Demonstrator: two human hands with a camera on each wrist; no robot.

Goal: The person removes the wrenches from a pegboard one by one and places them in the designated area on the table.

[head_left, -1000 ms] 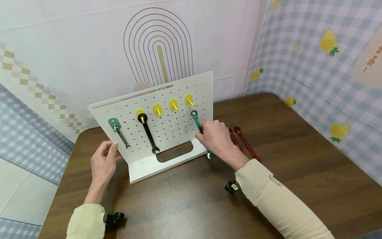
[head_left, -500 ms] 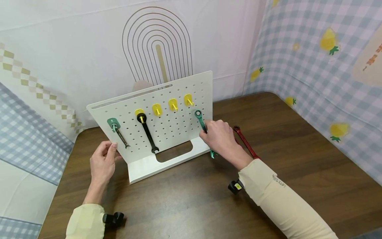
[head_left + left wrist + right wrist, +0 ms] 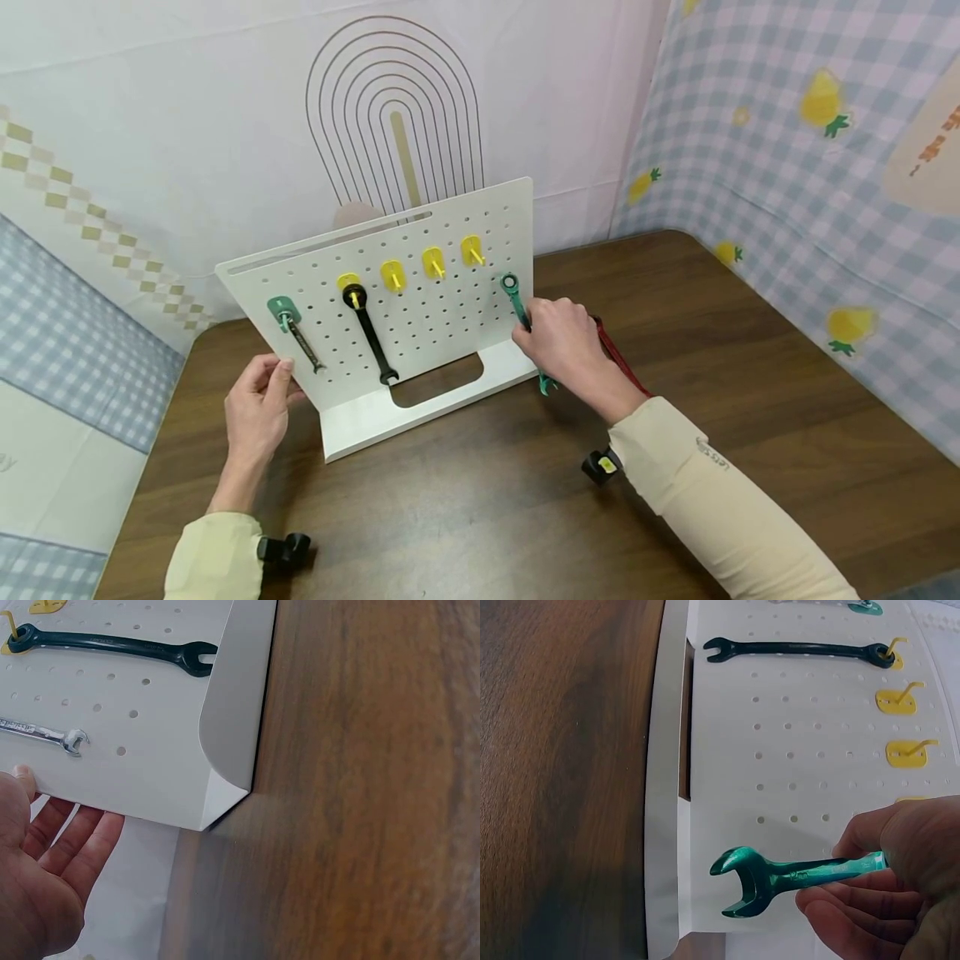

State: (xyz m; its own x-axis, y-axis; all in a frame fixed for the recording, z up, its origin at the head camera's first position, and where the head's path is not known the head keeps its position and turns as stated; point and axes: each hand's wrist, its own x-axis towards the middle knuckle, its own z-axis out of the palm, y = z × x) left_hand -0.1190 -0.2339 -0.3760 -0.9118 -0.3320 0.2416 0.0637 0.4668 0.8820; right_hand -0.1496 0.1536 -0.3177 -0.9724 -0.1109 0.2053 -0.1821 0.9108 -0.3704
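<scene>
The right hand (image 3: 566, 337) grips a green combination wrench (image 3: 802, 876) between thumb and fingers, its ring end uppermost and its open end pointing downward. The wrench is tilted in front of the right part of a white pegboard stand (image 3: 420, 329); its ring lies below and to the right of the rightmost yellow hook (image 3: 472, 250), apart from it. Whether the wrench touches the board cannot be told. The left hand (image 3: 257, 408) pinches the stand's left edge, the thumb at the front and the fingers behind. Near the thumb, a small silver combination wrench (image 3: 303, 343) hangs from a green hook (image 3: 283, 310). To its right, a larger black combination wrench (image 3: 370, 333) hangs by its ring from the leftmost yellow hook (image 3: 348, 282), open end down. Two further yellow hooks, bare, occupy the middle of the row. A red wrench (image 3: 619, 360), partly hidden by the right hand and wrist, lies on the brown wood-grain table (image 3: 450, 508) that supports the stand.
</scene>
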